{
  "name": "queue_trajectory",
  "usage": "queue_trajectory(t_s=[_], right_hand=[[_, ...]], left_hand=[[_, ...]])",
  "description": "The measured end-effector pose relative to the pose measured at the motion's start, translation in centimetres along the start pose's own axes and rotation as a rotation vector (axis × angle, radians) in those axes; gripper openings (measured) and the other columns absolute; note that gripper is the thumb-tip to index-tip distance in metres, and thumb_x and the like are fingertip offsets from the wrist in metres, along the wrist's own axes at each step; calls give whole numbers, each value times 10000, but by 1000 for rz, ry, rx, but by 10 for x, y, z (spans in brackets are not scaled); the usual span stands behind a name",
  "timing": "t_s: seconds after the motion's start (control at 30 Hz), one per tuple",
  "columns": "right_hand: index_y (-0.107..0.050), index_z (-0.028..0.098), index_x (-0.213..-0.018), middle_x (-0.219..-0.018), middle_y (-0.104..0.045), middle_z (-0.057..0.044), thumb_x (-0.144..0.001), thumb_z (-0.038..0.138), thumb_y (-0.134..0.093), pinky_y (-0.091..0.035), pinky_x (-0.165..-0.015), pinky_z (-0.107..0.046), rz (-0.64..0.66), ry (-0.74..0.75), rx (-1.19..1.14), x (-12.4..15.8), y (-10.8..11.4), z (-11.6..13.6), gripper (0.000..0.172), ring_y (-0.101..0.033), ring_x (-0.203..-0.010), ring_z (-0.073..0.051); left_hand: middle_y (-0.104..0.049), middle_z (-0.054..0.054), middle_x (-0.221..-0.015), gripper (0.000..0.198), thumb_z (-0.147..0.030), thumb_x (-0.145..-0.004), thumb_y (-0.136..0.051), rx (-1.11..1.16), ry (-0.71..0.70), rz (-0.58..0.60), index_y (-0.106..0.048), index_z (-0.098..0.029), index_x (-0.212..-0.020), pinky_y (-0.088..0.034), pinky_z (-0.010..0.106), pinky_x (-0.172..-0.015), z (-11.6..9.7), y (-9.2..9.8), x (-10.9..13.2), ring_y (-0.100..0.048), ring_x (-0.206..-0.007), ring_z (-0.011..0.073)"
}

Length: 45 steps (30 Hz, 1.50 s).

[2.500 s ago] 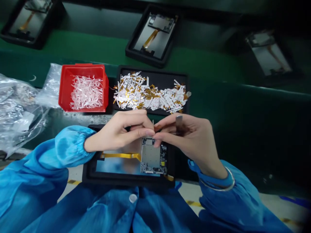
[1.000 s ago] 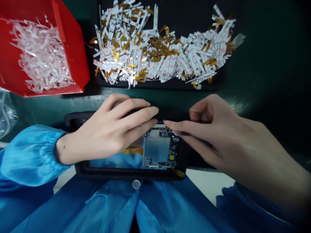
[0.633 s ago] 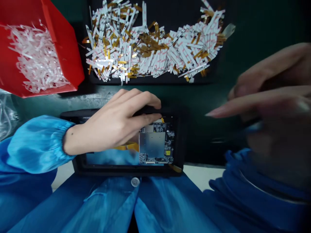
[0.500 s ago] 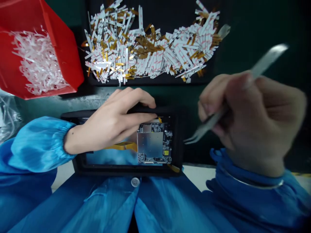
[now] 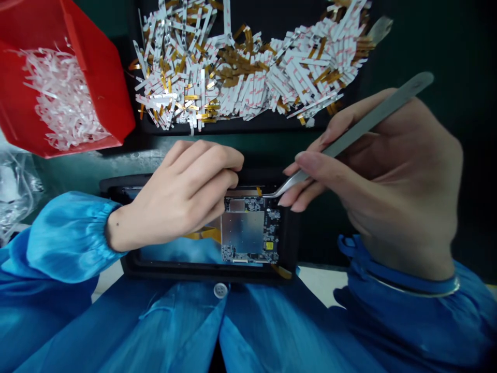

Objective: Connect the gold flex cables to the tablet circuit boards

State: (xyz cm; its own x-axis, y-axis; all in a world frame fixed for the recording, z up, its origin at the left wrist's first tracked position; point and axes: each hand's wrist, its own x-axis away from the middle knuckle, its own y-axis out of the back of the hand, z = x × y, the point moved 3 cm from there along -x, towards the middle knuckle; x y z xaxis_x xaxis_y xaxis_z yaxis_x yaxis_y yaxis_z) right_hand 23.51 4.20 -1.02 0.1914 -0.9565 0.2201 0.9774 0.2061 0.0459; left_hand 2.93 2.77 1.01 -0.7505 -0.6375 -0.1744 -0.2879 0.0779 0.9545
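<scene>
A circuit board (image 5: 250, 230) with a bare metal shield plate (image 5: 237, 232) at its centre lies flat in a black tray (image 5: 202, 272), directly in front of the person's chest. A yellow flex cable (image 5: 204, 234) leaves the board's left edge, and the left hand partly hides it. Left of the board, a glossy panel (image 5: 174, 254) reflects the blue of the smock.

The right hand (image 5: 388, 191) is closed around a pair of steel tweezers (image 5: 373, 122), pinching them between thumb and fingers. The tips reach the board's upper edge, just beside a small yellow tab (image 5: 259, 191). Whether they are holding anything there is too small to make out.

The left hand (image 5: 182, 194) lies curled over the tray just left of the board, with its fingers bent and their tips near the board's upper left corner. The hand covers whatever is beneath it, so it cannot be told whether it grips anything.

Beyond the board, a second black tray (image 5: 248, 127) holds a heap of white strips with amber flex tails (image 5: 233, 77), cut off by the top of the frame. Up and left of the board, a red bin (image 5: 104, 103) holds shredded white film (image 5: 64, 101), and a clear plastic bag (image 5: 15, 191) is cut off by the left edge. Blue smock sleeves (image 5: 66, 235) run toward both wrists below the board.
</scene>
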Motion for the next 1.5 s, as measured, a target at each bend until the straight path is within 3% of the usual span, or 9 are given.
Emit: queue_trajectory(t_s=[0.2,0.53,0.83,1.2,1.37,1.5], right_hand=[[-545,271,-916,-746,-680,55,-854,220,-736,-575,-435,-253,-9,39,-62,-2,2,-3,207,-709,-585,-159],[-558,264,-935,-736,-673,65,-848,212,-749,-599,-460,-258,18,57,-46,-4,-1,-5,217,-719,-591,-159],[-516,196,-910,-729,-677,70,-837,140,-739,-591,-405,-210,8,31,-89,-8,-2,-3,242,-709,-539,-145],[-497,212,-938,-692,-671,86,-828,114,-741,-572,-391,-219,25,67,-74,-6,-2,-5,285,-704,-529,-142],[-508,219,-936,-687,-632,91,-841,118,-728,-586,-433,-232,-17,121,-75,-3,-3,-6,260,-714,-585,-135],[-515,220,-929,-691,-631,89,-831,139,-749,-583,-416,-246,-12,122,-65,-3,-3,-5,266,-687,-534,-123]], left_hand=[[-693,81,-1157,77,-164,-945,-519,-133,-57,-36,-558,-156,-1011,-519,361,-742,-3,-2,-3,-698,-1010,253],[-701,121,-1099,98,-160,-931,-557,-102,-88,-94,-573,-97,-1005,-530,357,-722,-2,-5,-1,-701,-984,261],[-698,137,-1098,109,-142,-919,-579,-79,-84,-89,-580,-80,-1007,-534,373,-728,-2,-4,0,-697,-984,271],[-681,116,-1102,107,-225,-957,-561,-81,-82,-64,-556,-123,-989,-515,358,-712,-2,-4,-1,-687,-951,249],[-606,83,-1057,360,-451,-1035,-350,-26,-30,47,-545,-157,-963,-514,357,-698,-4,-2,-19,-651,-904,224],[-538,82,-1108,221,-328,-1028,-392,190,7,142,-534,-162,-990,-531,369,-837,0,-7,-31,-593,-1033,211]])
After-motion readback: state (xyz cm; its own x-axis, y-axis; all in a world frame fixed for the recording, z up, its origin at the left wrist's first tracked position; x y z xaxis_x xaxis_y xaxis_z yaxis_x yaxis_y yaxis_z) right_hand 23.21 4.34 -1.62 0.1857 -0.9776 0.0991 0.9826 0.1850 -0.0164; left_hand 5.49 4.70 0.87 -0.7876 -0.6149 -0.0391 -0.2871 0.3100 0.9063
